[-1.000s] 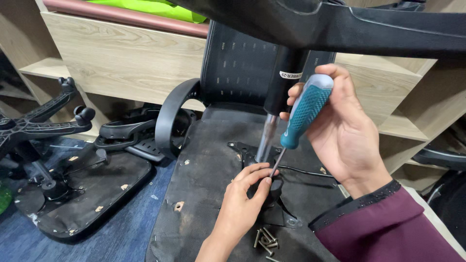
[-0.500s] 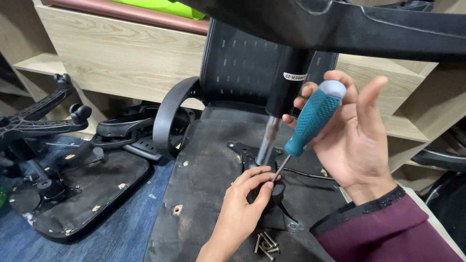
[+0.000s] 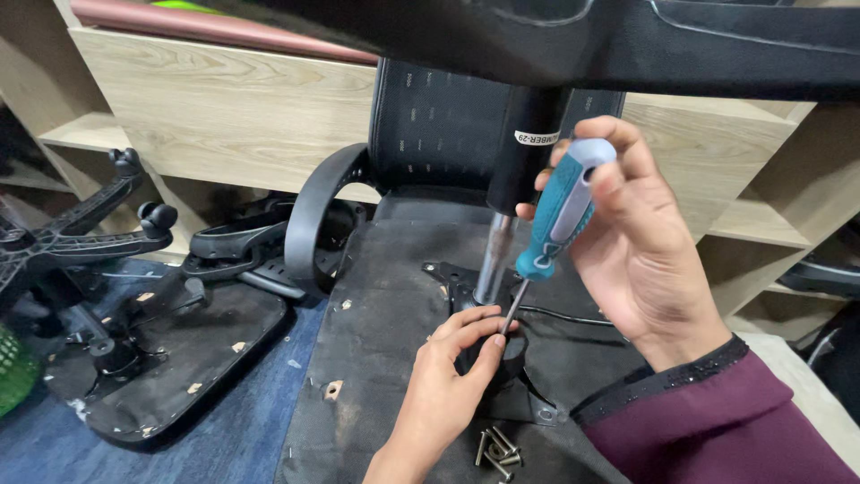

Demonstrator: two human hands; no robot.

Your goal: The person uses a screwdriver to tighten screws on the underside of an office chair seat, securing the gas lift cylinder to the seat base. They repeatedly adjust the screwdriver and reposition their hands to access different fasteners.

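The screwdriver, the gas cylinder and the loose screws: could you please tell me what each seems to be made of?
Screwdriver: teal handle with a dimpled, matte grip and a grey cap, probably rubber over plastic; its thin shaft looks like bare steel. Gas cylinder: upper sleeve is smooth matte black, painted metal or plastic, hard to tell; the rod below shines like polished metal. Screws: dull silvery metal, likely steel.

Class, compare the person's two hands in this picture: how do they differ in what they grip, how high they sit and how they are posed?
The right hand wraps the teal screwdriver handle, held high; the left hand sits low, fingertips at the screwdriver's tip on the black mechanism plate. The right hand shows a maroon sleeve; the left forearm is bare. The right fingers curl round the handle; the left fingers pinch. Both work over the upturned chair seat.
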